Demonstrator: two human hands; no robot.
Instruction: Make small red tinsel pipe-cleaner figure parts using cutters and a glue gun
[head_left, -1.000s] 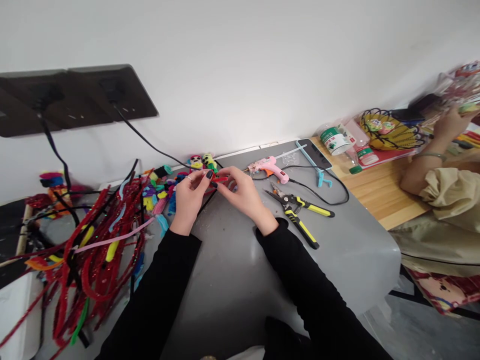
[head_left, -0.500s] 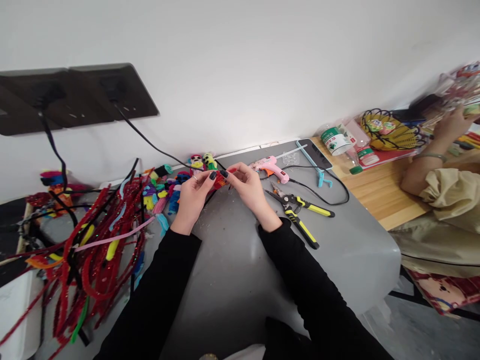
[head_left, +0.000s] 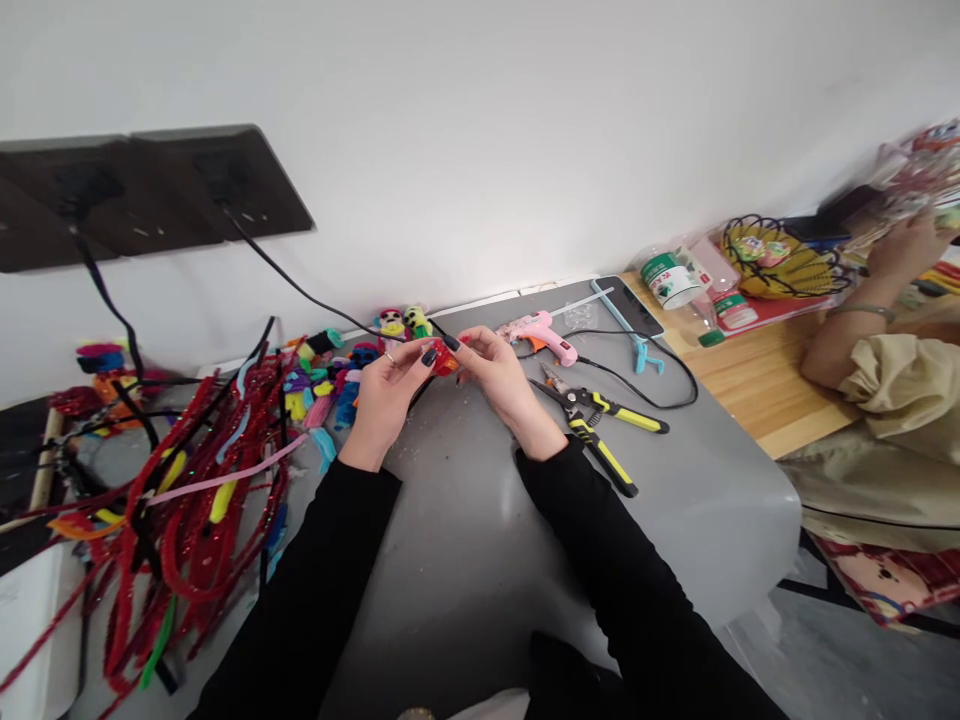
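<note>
Head view, left hand [head_left: 388,400] and right hand [head_left: 501,385] both pinching small red piece [head_left: 445,358], grip closed, fingertips nearly meeting

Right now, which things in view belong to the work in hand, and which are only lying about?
Probably the work:
- red piece, held by left hand and right hand
- red fuzzy stems
- pink glue gun
- pliers

Probably just lying about:
- phone
- green-labelled bottle
</note>
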